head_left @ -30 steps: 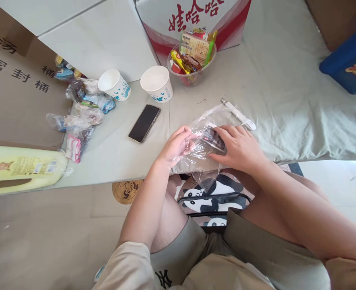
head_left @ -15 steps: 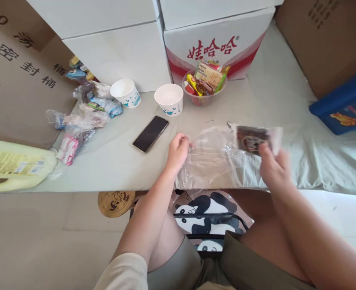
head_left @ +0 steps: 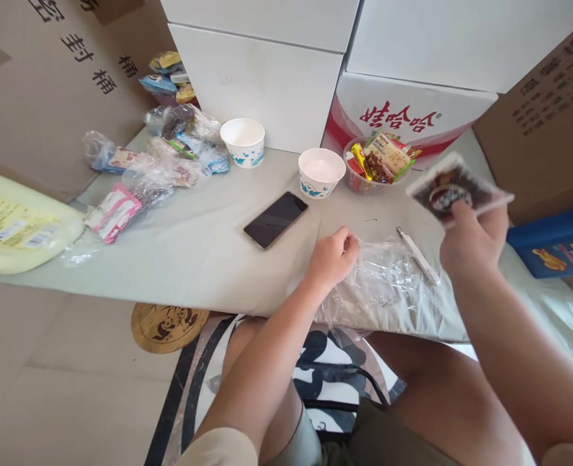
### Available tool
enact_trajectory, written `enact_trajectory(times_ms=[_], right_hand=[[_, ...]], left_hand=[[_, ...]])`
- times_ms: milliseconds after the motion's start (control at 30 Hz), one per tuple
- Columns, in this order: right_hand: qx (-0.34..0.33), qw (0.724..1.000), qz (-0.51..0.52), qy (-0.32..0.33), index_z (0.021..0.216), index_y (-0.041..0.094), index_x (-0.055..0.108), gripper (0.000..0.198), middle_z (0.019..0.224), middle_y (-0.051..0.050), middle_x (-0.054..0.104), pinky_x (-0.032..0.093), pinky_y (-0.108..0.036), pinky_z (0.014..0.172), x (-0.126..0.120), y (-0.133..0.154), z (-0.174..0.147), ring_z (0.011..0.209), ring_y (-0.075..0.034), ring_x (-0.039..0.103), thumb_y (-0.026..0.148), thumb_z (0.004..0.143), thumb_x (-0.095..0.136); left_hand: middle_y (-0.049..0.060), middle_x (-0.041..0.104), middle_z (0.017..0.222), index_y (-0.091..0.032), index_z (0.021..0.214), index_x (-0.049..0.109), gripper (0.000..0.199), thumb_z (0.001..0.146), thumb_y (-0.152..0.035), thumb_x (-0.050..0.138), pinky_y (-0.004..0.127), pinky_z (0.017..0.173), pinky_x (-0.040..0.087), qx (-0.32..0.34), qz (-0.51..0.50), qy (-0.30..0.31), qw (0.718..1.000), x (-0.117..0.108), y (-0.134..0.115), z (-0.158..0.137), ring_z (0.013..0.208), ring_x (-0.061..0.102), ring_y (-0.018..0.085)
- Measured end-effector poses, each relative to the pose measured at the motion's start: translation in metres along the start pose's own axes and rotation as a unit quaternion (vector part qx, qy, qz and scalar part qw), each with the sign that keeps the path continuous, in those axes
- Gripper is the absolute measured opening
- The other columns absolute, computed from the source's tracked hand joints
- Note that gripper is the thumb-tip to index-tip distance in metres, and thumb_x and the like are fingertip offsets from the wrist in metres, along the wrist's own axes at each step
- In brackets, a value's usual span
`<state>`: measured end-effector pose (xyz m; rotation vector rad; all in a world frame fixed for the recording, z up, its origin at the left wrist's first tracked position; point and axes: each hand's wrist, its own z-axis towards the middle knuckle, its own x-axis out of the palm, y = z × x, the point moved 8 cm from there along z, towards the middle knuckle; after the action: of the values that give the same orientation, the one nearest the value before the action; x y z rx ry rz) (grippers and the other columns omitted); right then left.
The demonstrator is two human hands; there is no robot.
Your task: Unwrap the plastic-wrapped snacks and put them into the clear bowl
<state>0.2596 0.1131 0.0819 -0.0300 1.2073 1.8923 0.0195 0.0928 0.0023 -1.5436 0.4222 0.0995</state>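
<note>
My right hand grips a dark snack packet with a pale border, thumb on its printed face, held up above the table. My left hand is closed at the left edge of a clear plastic bag, its fingertips pinching the film. Flat on the table, the bag looks crumpled and hangs a little over the front edge. A slim white box cutter lies along the bag's right side, below the packet. A phone rests face up, just beyond my left hand.
Two paper bowls and a clear bowl of snacks stand before white boxes. Wrapped snack bags heap at the left, near a yellow jug. A blue package sits at the right.
My right hand has lifted the packet up and away from the bag, uncovering the box cutter. My left hand stays on the bag's edge. The whole view has turned and shifted.
</note>
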Motion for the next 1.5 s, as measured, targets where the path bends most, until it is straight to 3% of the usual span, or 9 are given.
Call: enact_trajectory(times_ms=[167, 333, 533, 700, 833, 1033, 1200, 1367, 1500], right_hand=[[0.04, 0.999, 0.0, 0.002, 0.109, 0.01, 0.059, 0.03, 0.113, -0.019, 0.068, 0.05, -0.032, 0.083, 0.053, 0.019, 0.085, 0.1, -0.021, 0.064, 0.021, 0.081, 0.056], [0.072, 0.982, -0.142, 0.101, 0.113, 0.006, 0.061, 0.038, 0.114, -0.021, 0.068, 0.045, -0.037, 0.087, 0.088, 0.013, 0.088, 0.103, -0.024, 0.063, 0.022, 0.079, 0.062], [-0.008, 0.99, -0.114, 0.076, 0.114, 0.016, 0.062, 0.036, 0.124, -0.022, 0.068, 0.05, -0.04, 0.092, 0.036, 0.014, 0.026, 0.115, -0.029, 0.064, 0.017, 0.078, 0.062], [-0.153, 0.965, -0.057, 0.205, 0.09, 0.026, 0.065, 0.012, 0.088, -0.004, 0.074, 0.057, -0.042, 0.08, 0.004, 0.036, -0.085, 0.084, -0.025, 0.073, 0.02, 0.086, 0.056], [-0.24, 0.936, -0.044, 0.254, 0.088, 0.027, 0.069, 0.017, 0.086, -0.004, 0.076, 0.059, -0.045, 0.083, 0.003, 0.04, -0.139, 0.093, -0.027, 0.074, 0.015, 0.087, 0.056], [-0.204, 0.921, -0.169, 0.286, 0.103, 0.023, 0.077, 0.025, 0.137, -0.012, 0.066, 0.051, -0.052, 0.101, 0.014, 0.001, -0.144, 0.13, -0.033, 0.058, 0.023, 0.092, 0.055], [-0.126, 0.918, -0.245, 0.286, 0.129, 0.024, 0.07, 0.042, 0.163, -0.016, 0.037, 0.034, -0.065, 0.112, 0.009, -0.015, -0.14, 0.15, -0.044, 0.032, 0.036, 0.091, 0.06], [-0.067, 0.931, -0.276, 0.231, 0.135, 0.023, 0.064, 0.047, 0.163, -0.02, 0.032, 0.03, -0.069, 0.113, -0.007, -0.02, -0.128, 0.151, -0.047, 0.027, 0.04, 0.091, 0.061], [-0.015, 0.945, -0.289, 0.151, 0.135, 0.02, 0.061, 0.048, 0.159, -0.023, 0.035, 0.031, -0.072, 0.109, -0.031, -0.032, -0.113, 0.148, -0.048, 0.03, 0.038, 0.091, 0.06]], left_hand=[[-0.001, 0.068, 0.072, -0.024, 0.079, 0.053, 0.015, 0.092, -0.029, 0.049, 0.029, 0.066, 0.039, 0.005, -0.006, 0.002, 1.0, -0.001, 0.0, 0.0, 0.064, 0.059, 0.015], [-0.001, 0.069, 0.073, -0.023, 0.077, 0.053, 0.016, 0.092, -0.026, 0.049, 0.03, 0.066, 0.04, 0.008, -0.012, 0.004, 1.0, -0.002, -0.003, 0.001, 0.065, 0.06, 0.016], [0.0, 0.069, 0.072, -0.023, 0.078, 0.055, 0.015, 0.091, -0.026, 0.05, 0.03, 0.067, 0.042, 0.006, -0.02, 0.014, 1.0, 0.0, -0.004, 0.0, 0.068, 0.063, 0.017], [0.001, 0.07, 0.071, -0.023, 0.076, 0.057, 0.015, 0.089, -0.028, 0.051, 0.03, 0.067, 0.042, -0.001, 0.006, 0.017, 1.0, -0.003, -0.001, 0.003, 0.068, 0.063, 0.018], [0.001, 0.069, 0.07, -0.022, 0.075, 0.059, 0.018, 0.089, -0.027, 0.048, 0.029, 0.069, 0.044, -0.02, -0.009, -0.003, 1.0, -0.009, 0.008, 0.007, 0.072, 0.065, 0.018], [0.006, 0.073, 0.096, -0.019, 0.101, 0.066, 0.027, 0.091, -0.04, 0.052, 0.032, 0.079, 0.051, -0.004, 0.021, -0.017, 1.0, -0.02, 0.018, 0.013, 0.085, 0.067, 0.019], [0.015, 0.059, 0.135, -0.019, 0.121, 0.061, 0.047, 0.082, -0.043, 0.066, 0.048, 0.108, 0.046, 0.188, 0.182, -0.128, 0.957, -0.038, -0.02, -0.016, 0.125, 0.057, 0.03], [0.012, 0.06, 0.14, -0.024, 0.12, 0.068, 0.048, 0.077, -0.045, 0.075, 0.056, 0.118, 0.04, 0.234, 0.328, 0.163, 0.901, 0.021, -0.022, -0.052, 0.139, 0.048, 0.036], [0.017, 0.043, 0.156, -0.022, 0.129, 0.067, 0.053, 0.081, -0.043, 0.074, 0.061, 0.12, 0.036, 0.165, 0.412, 0.13, 0.887, 0.018, -0.001, -0.041, 0.148, 0.037, 0.039]])
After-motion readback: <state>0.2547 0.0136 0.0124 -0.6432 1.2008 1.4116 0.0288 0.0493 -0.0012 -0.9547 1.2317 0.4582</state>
